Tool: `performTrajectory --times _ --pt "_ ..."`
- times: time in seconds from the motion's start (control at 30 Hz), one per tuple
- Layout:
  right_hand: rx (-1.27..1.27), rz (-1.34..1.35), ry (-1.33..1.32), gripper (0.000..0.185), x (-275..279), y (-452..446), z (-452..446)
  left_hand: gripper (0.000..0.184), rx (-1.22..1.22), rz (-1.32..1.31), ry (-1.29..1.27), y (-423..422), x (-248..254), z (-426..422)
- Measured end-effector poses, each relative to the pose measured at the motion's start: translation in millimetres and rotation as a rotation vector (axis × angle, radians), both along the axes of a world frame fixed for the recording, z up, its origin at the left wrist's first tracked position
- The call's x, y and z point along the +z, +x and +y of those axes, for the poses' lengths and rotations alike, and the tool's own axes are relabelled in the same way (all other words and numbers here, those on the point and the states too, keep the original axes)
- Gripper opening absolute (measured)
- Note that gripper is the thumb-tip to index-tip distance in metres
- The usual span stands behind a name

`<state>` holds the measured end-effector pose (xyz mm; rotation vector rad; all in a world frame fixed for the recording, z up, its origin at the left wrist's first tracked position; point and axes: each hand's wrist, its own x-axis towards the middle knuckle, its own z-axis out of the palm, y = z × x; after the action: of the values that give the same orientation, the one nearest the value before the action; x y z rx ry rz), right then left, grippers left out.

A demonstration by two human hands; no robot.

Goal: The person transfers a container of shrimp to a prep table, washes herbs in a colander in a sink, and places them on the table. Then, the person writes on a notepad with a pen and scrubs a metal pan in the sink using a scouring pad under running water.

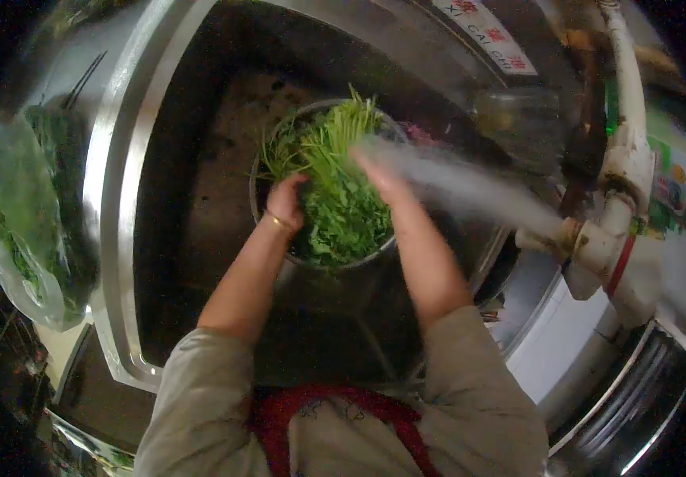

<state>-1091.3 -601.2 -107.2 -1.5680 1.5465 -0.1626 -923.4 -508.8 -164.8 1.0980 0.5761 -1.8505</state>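
Leafy green vegetables (343, 203) fill a round container (257, 179) inside a deep metal sink (152, 95). My left hand (285, 203), with a gold-coloured bangle at the wrist, touches the left side of the greens. Its fingers curve inward against the leaves and are partly hidden. On the upper right side of the greens is my right hand (376, 171), blurred by motion and spray. A broad jet of water (470, 183) comes from a white pipe outlet (549, 237) at the right and reaches the right hand and the greens.
A clear plastic bag of greens (29, 215) lies left of the sink's raised metal rim (108, 183). Thick white pipes (625, 175) stand at the right. A sign with red characters (490, 36) is at the top. Black ribbed objects (637, 405) are at the lower right.
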Motion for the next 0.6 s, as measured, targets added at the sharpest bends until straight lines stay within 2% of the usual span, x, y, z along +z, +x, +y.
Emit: performTrajectory --times 0.03,0.1,0.17,0.2,0.27,0.37,0.47,0.57,0.6 --pt "0.003 -0.038 0.058 0.042 -2 -5 -4 0.025 0.004 0.116 -0.089 -7 -5 -6" --pt "0.18 0.044 0.016 0.038 2 -16 -16 0.028 0.016 0.231 -0.17 -8 -1 -17" --pt "0.512 0.286 -0.16 0.035 34 -16 -10 0.031 0.025 0.268 -0.198 -8 4 -15" --pt "0.517 0.367 -0.304 0.034 47 -12 -8 0.032 0.022 0.211 -0.193 -10 5 -18" --pt "0.507 0.522 -0.59 0.032 63 2 4 0.032 0.003 0.096 -0.178 -12 3 -17" --pt "0.147 0.135 -0.369 0.029 19 27 19 0.023 0.005 0.179 -0.174 -9 -4 -17" --pt "0.054 0.269 -0.304 0.027 -7 50 15 0.022 0.031 0.075 -0.052 -9 -2 -15" --pt "0.074 0.227 -0.259 0.024 -26 42 10 0.026 -0.034 0.098 -0.084 -9 -19 -9" --pt "0.076 0.235 -0.268 0.023 -21 41 11 0.03 -0.063 -0.033 -0.021 -8 0 -13"
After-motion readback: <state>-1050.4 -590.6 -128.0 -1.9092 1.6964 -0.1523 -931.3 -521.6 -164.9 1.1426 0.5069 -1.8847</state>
